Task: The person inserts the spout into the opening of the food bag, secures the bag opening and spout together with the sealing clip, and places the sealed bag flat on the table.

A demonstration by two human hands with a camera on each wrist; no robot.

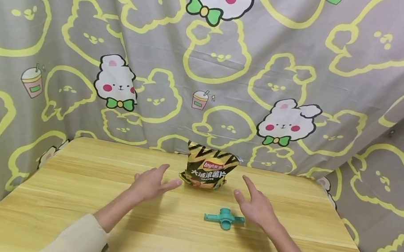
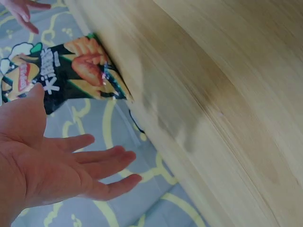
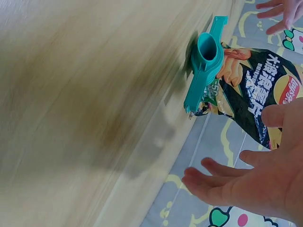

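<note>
A black and yellow bag of crisps (image 1: 207,167) stands upright near the far edge of the wooden table (image 1: 89,214). My left hand (image 1: 153,182) hovers open just left of the bag, palm toward it, fingers straight. My right hand (image 1: 255,203) hovers open just right of it, holding nothing. A teal bag clip with a round spout (image 1: 225,218) lies on the table in front of the bag, close under my right hand. The left wrist view shows the open palm (image 2: 57,165) below the bag (image 2: 66,71). The right wrist view shows the clip (image 3: 204,64), the bag (image 3: 258,94) and spread fingers (image 3: 222,182).
A grey curtain with yellow and white bear prints (image 1: 214,56) hangs right behind the table and wraps around both sides. Bare wooden tabletop stretches between the clip and the near edge.
</note>
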